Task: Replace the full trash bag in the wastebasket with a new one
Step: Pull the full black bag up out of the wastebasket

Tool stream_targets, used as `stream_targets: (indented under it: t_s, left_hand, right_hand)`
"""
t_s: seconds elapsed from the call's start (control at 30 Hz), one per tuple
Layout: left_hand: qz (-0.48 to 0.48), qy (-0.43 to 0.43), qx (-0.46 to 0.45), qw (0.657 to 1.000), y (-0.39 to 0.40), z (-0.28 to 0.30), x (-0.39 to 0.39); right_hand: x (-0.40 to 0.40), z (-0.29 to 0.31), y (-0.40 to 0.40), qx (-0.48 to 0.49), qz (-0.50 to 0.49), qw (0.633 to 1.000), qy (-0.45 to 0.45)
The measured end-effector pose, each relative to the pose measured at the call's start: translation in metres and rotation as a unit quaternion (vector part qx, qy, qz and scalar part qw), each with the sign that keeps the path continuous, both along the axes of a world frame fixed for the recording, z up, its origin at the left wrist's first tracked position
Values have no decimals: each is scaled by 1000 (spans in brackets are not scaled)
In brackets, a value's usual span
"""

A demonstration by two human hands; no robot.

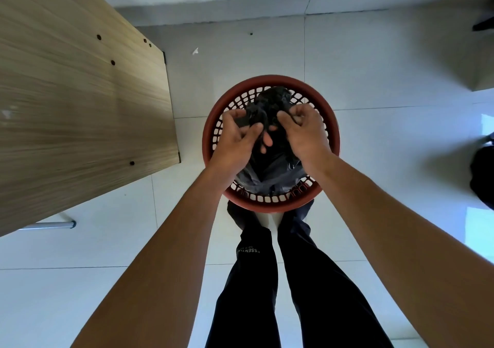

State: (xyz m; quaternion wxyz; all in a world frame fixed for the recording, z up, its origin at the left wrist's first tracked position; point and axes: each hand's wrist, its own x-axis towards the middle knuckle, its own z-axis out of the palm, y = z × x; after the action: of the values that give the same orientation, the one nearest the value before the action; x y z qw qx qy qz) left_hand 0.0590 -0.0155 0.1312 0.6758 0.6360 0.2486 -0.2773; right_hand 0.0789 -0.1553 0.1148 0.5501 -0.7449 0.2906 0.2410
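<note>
Two hands work at frame centre, over one basket. Left hand: fingers curled, pinching a gathered fold of the bag. Right hand: fingers curled likewise, pinching the opposite fold, the two grips close together above the bag's mouth. Bag: black, crumpled, sitting inside the basket, its bulk filling the lower half and a bunched top reaching toward the far rim. Basket: red, round, lattice-walled, standing on the pale tiled floor, just ahead of the person's legs. Table: wood-grain, upper left of frame, well apart from the basket. Scrap: small, white, on the floor above the basket.

Step judged: closing or tying the full bag before lifting it out. No new bag is in view.

Risks, judged: thin film may tear if the folds are pulled hard; a loose knot may let contents spill on lifting; plastic may snag in the lattice openings; the light basket may rise with the bag, since neither hand steadies it.
</note>
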Motion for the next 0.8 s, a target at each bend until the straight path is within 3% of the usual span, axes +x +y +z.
stream_targets:
  t_s: [0.23, 0.37, 0.57, 0.8]
  left_hand:
    - [-4, 136, -149, 979, 11, -6, 5]
    - [-25, 76, -88, 993, 8, -3, 5]
    - [-94, 37, -27, 995, 2, 2, 2]
    - [-115, 19, -21, 993, 9, 9, 11]
  right_hand:
    - [-10, 7, -4, 140, 75, 986, 39]
    - [-12, 9, -15, 259, 73, 962, 53]
    - [-10, 13, -7, 124, 91, 988, -26]
    - [-2, 3, -4, 56, -9, 998, -19]
